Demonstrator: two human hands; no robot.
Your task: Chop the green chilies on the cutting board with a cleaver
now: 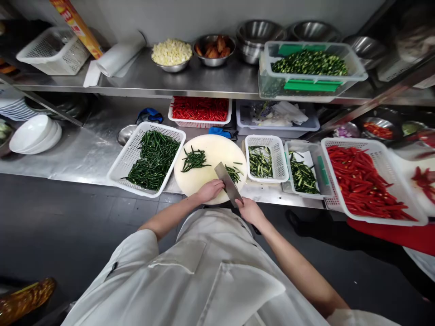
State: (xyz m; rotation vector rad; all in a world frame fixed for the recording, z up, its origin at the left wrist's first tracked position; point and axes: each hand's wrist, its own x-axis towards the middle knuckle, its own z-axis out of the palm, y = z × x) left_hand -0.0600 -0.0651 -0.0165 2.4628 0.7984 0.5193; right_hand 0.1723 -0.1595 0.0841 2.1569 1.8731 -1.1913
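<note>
My right hand is closed round the handle of a cleaver, whose broad blade slants across a round, pale cutting board. Beside the blade's left face, my left hand has its fingers bent and held together; whatever they hold, if anything, is hidden. On the board's left part lies a small bunch of whole green chillies. Cut green chilli pieces lie right of the blade, partly covered by it.
Left of the board stands a white basket of green chillies. To the right are a small basket of cut green chillies, a clear tub and a large basket of red chillies. Bowls and a green-chilli container fill the shelf.
</note>
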